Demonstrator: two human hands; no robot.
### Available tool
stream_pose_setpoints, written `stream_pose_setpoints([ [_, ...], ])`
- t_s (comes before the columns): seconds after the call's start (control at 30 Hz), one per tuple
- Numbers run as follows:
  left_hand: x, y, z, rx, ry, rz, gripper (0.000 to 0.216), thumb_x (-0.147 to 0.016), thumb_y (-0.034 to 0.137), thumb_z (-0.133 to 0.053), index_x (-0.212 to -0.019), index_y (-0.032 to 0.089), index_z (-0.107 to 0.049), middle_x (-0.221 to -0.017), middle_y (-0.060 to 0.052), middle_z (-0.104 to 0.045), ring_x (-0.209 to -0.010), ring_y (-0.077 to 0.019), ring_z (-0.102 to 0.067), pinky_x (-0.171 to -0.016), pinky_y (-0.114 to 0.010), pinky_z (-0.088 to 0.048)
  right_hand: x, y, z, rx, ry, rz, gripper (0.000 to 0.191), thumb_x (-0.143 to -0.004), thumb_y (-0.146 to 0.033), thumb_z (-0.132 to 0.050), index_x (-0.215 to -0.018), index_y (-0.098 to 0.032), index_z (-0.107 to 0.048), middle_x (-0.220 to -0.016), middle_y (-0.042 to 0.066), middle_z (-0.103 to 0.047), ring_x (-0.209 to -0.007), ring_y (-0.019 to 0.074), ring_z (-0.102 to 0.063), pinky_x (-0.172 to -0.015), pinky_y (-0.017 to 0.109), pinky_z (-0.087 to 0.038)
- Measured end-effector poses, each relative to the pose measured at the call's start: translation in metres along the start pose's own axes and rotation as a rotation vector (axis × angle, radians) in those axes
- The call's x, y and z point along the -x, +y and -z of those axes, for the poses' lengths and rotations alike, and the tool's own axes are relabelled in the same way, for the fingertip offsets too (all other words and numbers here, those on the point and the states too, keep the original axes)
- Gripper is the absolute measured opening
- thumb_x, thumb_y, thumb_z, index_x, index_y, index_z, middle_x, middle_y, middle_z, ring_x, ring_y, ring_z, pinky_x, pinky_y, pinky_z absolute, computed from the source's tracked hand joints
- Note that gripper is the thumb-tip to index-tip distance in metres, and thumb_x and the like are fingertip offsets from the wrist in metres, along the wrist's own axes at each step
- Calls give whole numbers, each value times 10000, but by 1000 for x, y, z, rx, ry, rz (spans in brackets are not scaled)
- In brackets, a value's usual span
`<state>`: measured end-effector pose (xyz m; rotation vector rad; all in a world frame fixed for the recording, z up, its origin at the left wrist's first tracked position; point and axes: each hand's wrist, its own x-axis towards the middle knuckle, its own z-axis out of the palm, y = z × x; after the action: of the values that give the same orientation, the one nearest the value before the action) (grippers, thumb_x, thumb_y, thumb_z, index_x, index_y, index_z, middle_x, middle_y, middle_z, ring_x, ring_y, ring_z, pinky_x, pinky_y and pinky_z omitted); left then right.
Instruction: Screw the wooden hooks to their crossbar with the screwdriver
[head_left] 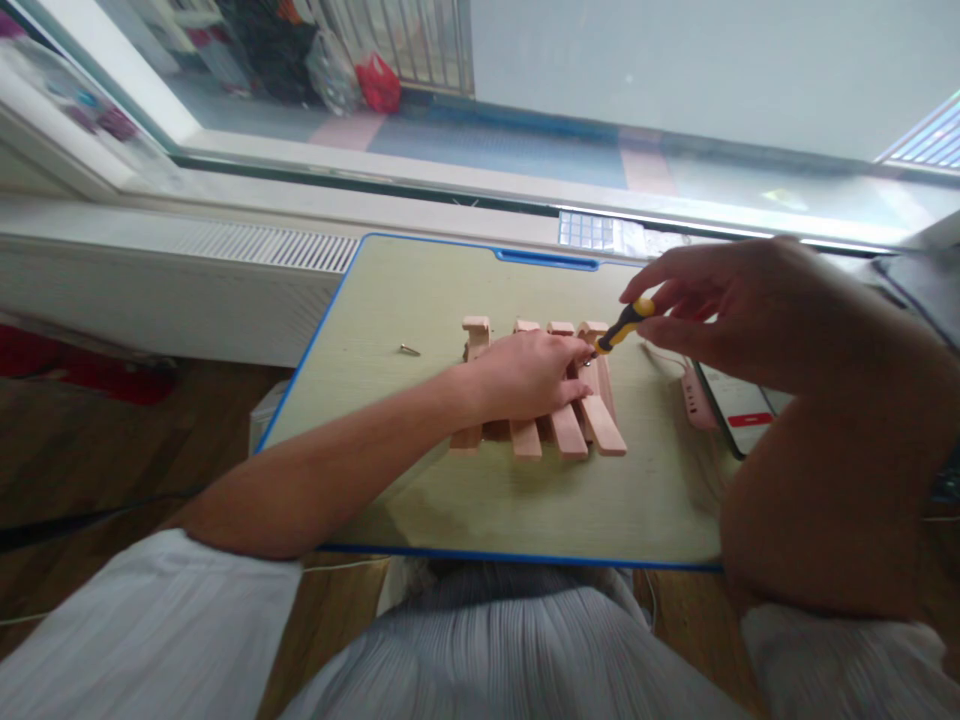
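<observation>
With the middle of the table [420, 510] as the clock's centre and the window [697, 70] at 12, a wooden rack [568, 435] lies at the centre, flat on the table, its pale slats [606, 428] running roughly from 12 to 6. The left hand [521, 375] comes in from 8 o'clock and lies palm down across the rack, thumb and fingertips slightly parted at the slat nearest 3 o'clock; I cannot tell whether it grips the wood or only rests on it. The right hand [739, 305], at 2 o'clock, is closed narrowly around the yellow and black handle of a screwdriver [631, 315]. The screwdriver slants down toward 8 o'clock, and its tip is at a small shiny screw [587, 363] on that same slat, between the left thumb and fingers. Another screw [409, 350] lies loose on the table at 10 o'clock, apart from the rack. At 3 o'clock are a pink socket block [699, 402] and, just beside it, a tablet [750, 418] with a lit screen, partly hidden by the right arm. A white radiator [255, 275] stands at 10 o'clock, beyond the table's blue edge
</observation>
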<state>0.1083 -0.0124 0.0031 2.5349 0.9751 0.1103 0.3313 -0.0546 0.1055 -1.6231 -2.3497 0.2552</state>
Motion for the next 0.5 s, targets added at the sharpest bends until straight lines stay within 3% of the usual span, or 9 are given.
stream_pose_setpoints([
  [0.23, 1, 3, 2, -1, -9, 18, 413, -1057, 468, -645, -1374, 229, -761, -1118, -110, -838, -964, -291, -783, -797, -372, -540, -6, -5, -6, 98, 59, -37, 169, -911, -385, -730, -922, -237, -811, -729, 5, -720, -622, 155, -588, -629, 344, -367],
  [0.37, 1, 3, 2, 6, -4, 33, 419, -1054, 484, -652, -1371, 235, -765, -1119, -107, -833, -967, -289, -778, -812, -372, -543, -12, -6, -11, 181, 103, -113, 326, -917, -499, -754, -743, -240, -659, -649, -3, -636, -600, 157, -491, -625, 367, -318],
  [0.5, 1, 3, 1, 16, -9, 48, 447, -1053, 509, -652, -1404, 253, -758, -1130, -109, -829, -1000, -294, -775, -849, -377, -551, -12, -6, -13, 188, 96, -138, 339, -917, -521, -754, -747, -249, -643, -656, -4, -641, -602, 161, -488, -616, 365, -304],
])
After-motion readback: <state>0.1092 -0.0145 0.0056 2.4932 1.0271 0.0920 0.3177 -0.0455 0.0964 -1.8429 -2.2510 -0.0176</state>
